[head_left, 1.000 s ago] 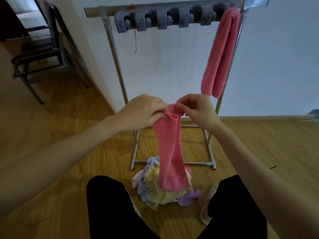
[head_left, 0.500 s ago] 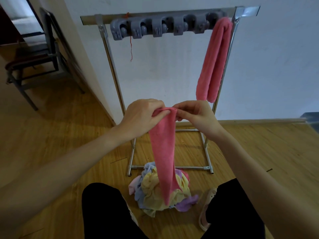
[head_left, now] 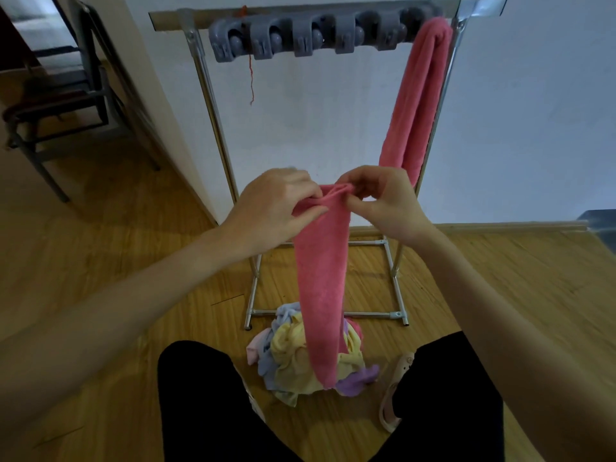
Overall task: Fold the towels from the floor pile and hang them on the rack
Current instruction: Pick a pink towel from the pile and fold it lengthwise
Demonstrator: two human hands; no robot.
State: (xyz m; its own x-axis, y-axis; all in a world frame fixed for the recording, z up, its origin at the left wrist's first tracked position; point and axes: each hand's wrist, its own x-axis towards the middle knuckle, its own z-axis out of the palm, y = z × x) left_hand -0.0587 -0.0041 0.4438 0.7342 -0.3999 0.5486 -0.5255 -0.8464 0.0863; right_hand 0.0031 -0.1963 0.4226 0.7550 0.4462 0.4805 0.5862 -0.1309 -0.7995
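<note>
A pink towel [head_left: 321, 288], folded into a long narrow strip, hangs down in front of me. My left hand [head_left: 276, 208] grips its top edge from the left and my right hand [head_left: 383, 201] pinches the same edge from the right, fingers close together. Below it on the wooden floor lies the pile of towels [head_left: 296, 358] in yellow, blue, purple and pale pink. Behind stands the metal rack [head_left: 213, 105], with a grey clip holder [head_left: 300, 35] on its top bar. Another pink towel [head_left: 416, 98] hangs folded at the rack's right end.
A white wall [head_left: 516, 111] runs behind the rack. A dark metal chair [head_left: 63, 91] stands at the far left. My black-clad legs [head_left: 206, 408] frame the pile, and a beige sandal [head_left: 393, 395] shows by my right leg.
Both hands keep hold of the pink towel's top edge and have shifted their fingers along it. The strip has narrowed and hangs lower over the pile. My view has shifted a little.
</note>
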